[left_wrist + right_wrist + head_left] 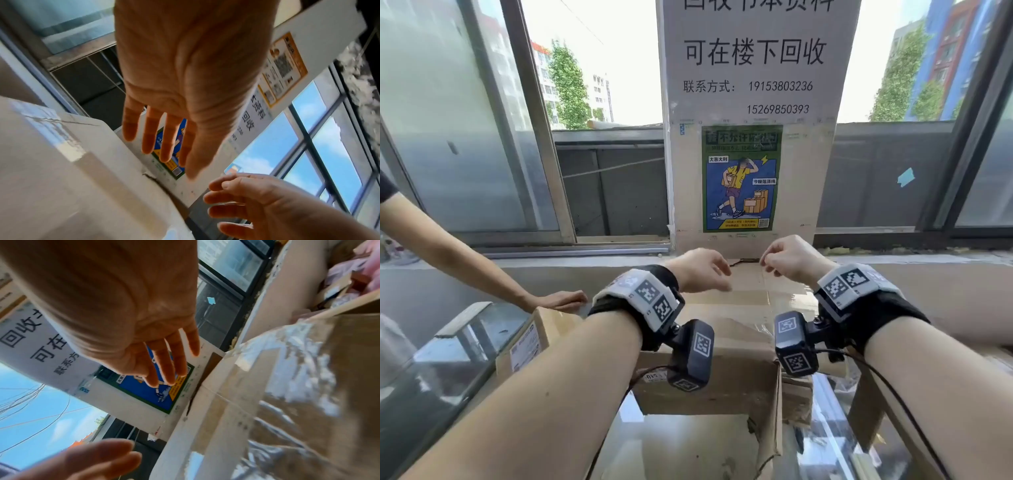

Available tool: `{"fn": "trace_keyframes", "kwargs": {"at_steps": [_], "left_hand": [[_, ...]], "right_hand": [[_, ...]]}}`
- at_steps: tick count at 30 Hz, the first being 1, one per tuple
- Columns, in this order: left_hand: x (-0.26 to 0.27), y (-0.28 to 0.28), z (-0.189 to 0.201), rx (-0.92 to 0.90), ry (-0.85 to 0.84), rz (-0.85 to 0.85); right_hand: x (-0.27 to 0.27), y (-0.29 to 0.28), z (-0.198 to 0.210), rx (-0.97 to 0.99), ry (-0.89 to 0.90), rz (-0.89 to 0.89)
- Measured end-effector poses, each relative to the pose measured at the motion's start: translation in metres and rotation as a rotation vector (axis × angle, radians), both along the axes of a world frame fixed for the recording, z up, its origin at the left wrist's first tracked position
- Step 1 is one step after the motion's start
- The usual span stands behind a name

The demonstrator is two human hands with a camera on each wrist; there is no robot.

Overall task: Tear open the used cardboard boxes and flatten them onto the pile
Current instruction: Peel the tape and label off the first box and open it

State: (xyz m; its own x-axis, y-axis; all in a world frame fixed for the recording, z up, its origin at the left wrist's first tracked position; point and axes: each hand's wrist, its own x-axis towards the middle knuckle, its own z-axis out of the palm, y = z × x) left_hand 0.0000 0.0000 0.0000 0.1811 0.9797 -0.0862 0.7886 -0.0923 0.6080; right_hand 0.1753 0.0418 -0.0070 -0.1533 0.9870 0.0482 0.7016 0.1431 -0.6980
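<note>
- The cardboard box (726,329) sits directly in front of the person, against the far edge of the surface below the window. Its top is sealed with glossy clear tape (770,301).
- A dark split (746,262) shows in the box top at its far edge, next to the upright panel that carries the green poster (741,178).
- The left hand (700,270) hangs just above the far part of the box top. Its fingers are relaxed and nearly straight in the left wrist view, and its grip is released, with nothing in it.
- The right hand (789,258) is level with the left hand, on the other side of the split. Its fingers curl slightly in the head view and look extended in the right wrist view. It appears to be grasping nothing, and contact with the box cannot be confirmed.
- A second, labelled box (530,342) stands to the left, and another person's hand (561,301) rests on its top.
- Judgement: the tearing-open step is in hand, and the box is neither opened nor flattened yet.
- Judgement: the next move calls for both sets of fingers to go into the split at the far edge and pull apart, against the resistance of the tape.
</note>
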Motion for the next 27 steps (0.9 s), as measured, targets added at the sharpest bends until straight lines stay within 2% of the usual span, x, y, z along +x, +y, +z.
{"fn": "trace_keyframes", "kwargs": {"at_steps": [4, 7, 9, 12, 14, 17, 21, 24, 27], "left_hand": [[0.010, -0.005, -0.040, -0.151, 0.329, -0.193], [0.020, -0.006, -0.066, -0.080, 0.524, -0.265], [0.028, -0.013, -0.075, 0.033, 0.583, -0.289], [0.048, -0.023, -0.083, 0.146, 0.577, -0.381], [0.061, -0.025, -0.088, 0.232, 0.582, -0.449], [0.068, -0.027, -0.095, 0.405, 0.550, -0.542], [0.062, -0.025, -0.093, 0.547, 0.520, -0.567], [0.061, -0.021, -0.092, 0.602, 0.509, -0.621], [0.057, -0.011, -0.087, 0.600, 0.363, -0.536]], "right_hand": [[0.023, -0.006, -0.041, -0.102, -0.147, -0.156], [0.039, -0.012, -0.071, -0.201, -0.305, -0.283], [0.050, -0.013, -0.083, -0.252, -0.294, -0.365], [0.061, -0.014, -0.089, -0.297, -0.131, -0.415], [0.063, -0.020, -0.085, -0.261, -0.048, -0.414], [0.060, -0.037, -0.063, -0.240, 0.074, -0.367], [0.057, -0.059, -0.033, -0.285, 0.192, -0.252], [0.054, -0.074, -0.016, -0.253, 0.157, -0.217], [0.048, -0.084, 0.003, -0.115, 0.021, -0.196]]}}
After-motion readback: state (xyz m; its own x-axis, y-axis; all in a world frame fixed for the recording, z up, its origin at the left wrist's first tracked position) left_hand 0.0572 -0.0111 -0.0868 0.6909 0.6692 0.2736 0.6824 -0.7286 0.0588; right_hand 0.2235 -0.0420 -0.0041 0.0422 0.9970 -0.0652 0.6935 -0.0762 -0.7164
